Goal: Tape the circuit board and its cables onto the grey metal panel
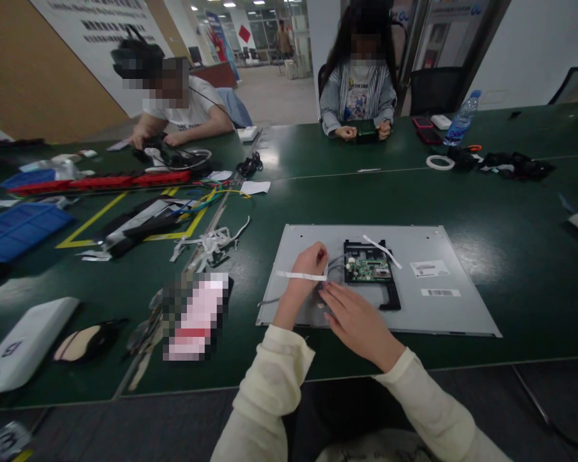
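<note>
A grey metal panel lies flat on the green table in front of me. A green circuit board in a black frame sits near its middle. My left hand is raised over the panel's left part, fingers closed on a white strip of tape that sticks out to the left. My right hand rests on the panel just below, fingers pressed down near grey cables by the board. Another white strip lies across the board's top right corner.
A pile of white strips, a yellow-taped area with black parts, blue trays and a white cover lie to the left. Two people sit across the table. A water bottle and a tape roll stand at far right.
</note>
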Tool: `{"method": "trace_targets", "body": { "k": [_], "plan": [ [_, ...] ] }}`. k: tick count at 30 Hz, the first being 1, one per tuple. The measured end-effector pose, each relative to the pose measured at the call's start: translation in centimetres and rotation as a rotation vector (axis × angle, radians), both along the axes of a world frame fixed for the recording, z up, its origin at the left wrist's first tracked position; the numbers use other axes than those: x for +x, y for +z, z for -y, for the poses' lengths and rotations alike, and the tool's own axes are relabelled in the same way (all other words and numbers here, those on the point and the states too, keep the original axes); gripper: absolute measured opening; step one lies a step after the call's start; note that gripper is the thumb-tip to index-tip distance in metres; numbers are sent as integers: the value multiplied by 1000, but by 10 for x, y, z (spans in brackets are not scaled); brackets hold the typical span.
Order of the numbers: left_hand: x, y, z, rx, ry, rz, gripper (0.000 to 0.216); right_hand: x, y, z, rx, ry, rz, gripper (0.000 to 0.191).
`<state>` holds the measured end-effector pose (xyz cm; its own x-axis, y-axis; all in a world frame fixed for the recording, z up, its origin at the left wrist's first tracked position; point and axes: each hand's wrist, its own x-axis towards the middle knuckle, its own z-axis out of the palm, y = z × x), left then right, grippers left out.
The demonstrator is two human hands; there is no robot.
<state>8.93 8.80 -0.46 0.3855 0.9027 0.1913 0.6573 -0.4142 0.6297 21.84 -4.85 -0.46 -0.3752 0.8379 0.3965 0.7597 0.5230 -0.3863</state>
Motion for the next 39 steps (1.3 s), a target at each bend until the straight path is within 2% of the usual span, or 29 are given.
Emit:
{"method": "trace_targets", "body": {
  "k": [7, 12, 18, 20, 23, 26, 29, 33, 37, 39],
  "plan": [
    [2, 0, -1, 186, -8, -303, 12, -3, -11, -2, -39, -4, 36, 48],
    [2, -6, -10, 194, -65, -446, 8, -3, -12, 1, -63, -7, 58, 50],
    [-4, -13, -15, 169, 38, -273, 19, -3, -12, 11, -43, -10, 43, 47],
    [-8, -13, -13, 97, 2, -166, 17, -3, -12, 16, -38, -22, 28, 45],
    [-16, -9, -8, -12, -125, -40, 10, -3, -12, 22, -37, -37, 12, 44],
    [-23, -4, -5, -9, -234, -44, 9, -3, -10, 23, -43, -33, -10, 44],
    [-26, 0, -4, 36, -254, -103, 12, -1, -7, 24, -64, -22, -57, 44],
    [-20, 8, 6, 65, -194, -261, 15, 3, -3, 29, -127, -41, -250, 42],
    [3, 18, 38, 173, 56, -456, 23, 8, 0, 37, -242, -125, -643, 37],
    [17, 22, 55, 173, 123, -508, 23, 10, 2, 39, -333, -162, -862, 35]
  ]
}}
